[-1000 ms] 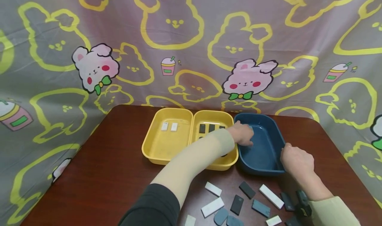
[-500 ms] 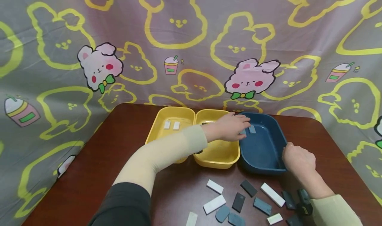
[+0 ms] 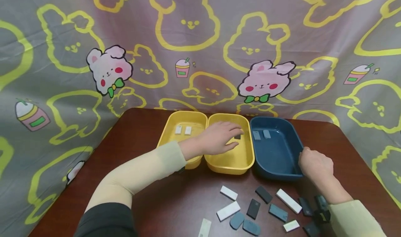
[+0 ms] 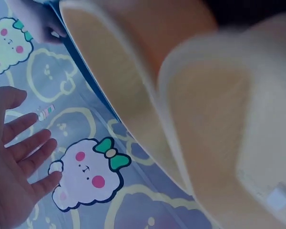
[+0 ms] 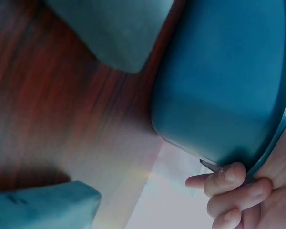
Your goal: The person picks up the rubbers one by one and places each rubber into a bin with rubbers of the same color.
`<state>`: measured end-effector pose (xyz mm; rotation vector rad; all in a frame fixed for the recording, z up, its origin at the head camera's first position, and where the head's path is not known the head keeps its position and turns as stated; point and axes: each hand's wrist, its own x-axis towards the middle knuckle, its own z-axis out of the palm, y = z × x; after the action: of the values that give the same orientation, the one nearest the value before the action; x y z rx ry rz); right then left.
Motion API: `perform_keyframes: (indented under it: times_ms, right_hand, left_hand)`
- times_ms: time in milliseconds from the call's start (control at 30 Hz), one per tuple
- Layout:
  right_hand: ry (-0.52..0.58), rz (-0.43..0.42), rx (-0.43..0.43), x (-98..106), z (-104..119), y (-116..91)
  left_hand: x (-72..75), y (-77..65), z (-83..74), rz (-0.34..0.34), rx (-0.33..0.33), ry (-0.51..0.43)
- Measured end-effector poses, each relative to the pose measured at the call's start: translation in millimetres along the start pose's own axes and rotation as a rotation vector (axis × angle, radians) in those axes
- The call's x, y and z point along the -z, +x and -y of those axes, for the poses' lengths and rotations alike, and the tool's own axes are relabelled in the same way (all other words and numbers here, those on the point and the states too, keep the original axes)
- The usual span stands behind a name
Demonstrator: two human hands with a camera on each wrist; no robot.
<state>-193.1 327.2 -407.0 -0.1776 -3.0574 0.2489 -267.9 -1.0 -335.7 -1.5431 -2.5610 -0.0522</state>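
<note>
My left hand (image 3: 217, 139) hovers over the middle yellow bin (image 3: 230, 168), its fingers spread and holding nothing; the left wrist view shows its bare palm (image 4: 14, 171). My right hand (image 3: 317, 164) grips the right rim of the blue bin (image 3: 275, 157); in the right wrist view its fingers (image 5: 238, 193) curl over that rim. Two blue-grey flat pieces (image 3: 266, 134) lie at the back of the blue bin. A dark piece (image 3: 237, 137) shows beside my left fingers in the middle bin; the hand covers the bin's far left part.
Left of it stands another yellow bin (image 3: 166, 132) with two white pieces (image 3: 188, 130). Loose white blocks (image 3: 228, 211), black blocks (image 3: 253, 209) and blue-grey pieces (image 3: 278, 212) lie on the brown table (image 3: 175, 202) in front. A patterned cloth (image 3: 206, 49) hangs behind.
My left hand has come out of the blue bin and moved left over the middle yellow bin, uncovering two blue-grey pieces. My right hand keeps hold of the blue bin's rim.
</note>
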Motion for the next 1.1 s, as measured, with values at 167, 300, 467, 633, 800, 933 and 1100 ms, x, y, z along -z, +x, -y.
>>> perform_keyframes:
  times_ms: [167, 300, 467, 633, 800, 933, 1100]
  right_hand:
    - [-0.001, 0.027, -0.007, 0, 0, 0]
    - [-0.005, 0.022, -0.010, -1, 1, -1]
    - [-0.004, -0.004, -0.010, -1, 1, 0]
    - [0.000, -0.005, -0.012, -2, -1, -1]
    - [0.001, -0.003, -0.001, -4, -3, -2]
    - [-0.001, -0.005, 0.000, -5, -3, -2]
    - [-0.007, -0.005, -0.005, -2, -2, 0]
  left_hand:
    - [-6.3, -29.1, -19.8, 0.007, -0.109, 0.006]
    - [-18.8, -50.0, -39.3, -0.001, -0.226, 0.007]
    - [-35.5, -66.0, -59.1, 0.039, -0.297, 0.046]
    - [-49.7, -72.3, -71.0, 0.110, -0.324, 0.158]
    - [-62.6, -70.6, -74.3, 0.197, -0.312, 0.211]
    - [-71.0, -68.2, -75.0, 0.225, -0.310, 0.223]
    - [-74.0, -65.0, -74.9, 0.223, -0.301, 0.233]
